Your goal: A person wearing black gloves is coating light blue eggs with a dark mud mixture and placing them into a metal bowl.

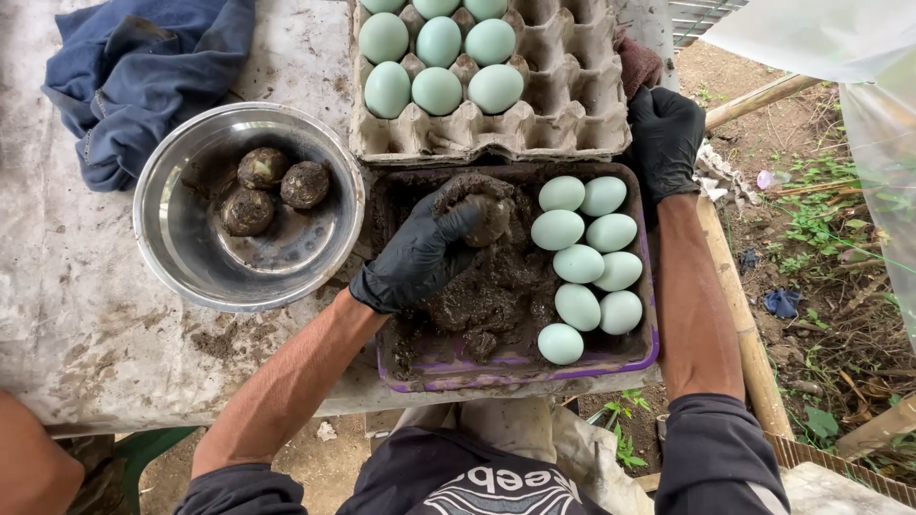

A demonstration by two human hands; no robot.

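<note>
Left hand (420,253): fingers closed around mud-coated egg (489,217) over purple tray (515,367). Right hand (665,133): fingers curled on tray's far corner. 3 coated eggs (272,186) in steel bowl (172,238).

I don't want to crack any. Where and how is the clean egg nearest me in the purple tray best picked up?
Take the egg from above, fingers across its rounded sides. It lies on its side at the row's near end: the tray rim and mud flank it, so the top is free.

Black glove on left hand (420,253), black glove on right hand (665,138), dark sleeves pushed up, forearms bare, dark top with pale print, possibly a shirt
</note>
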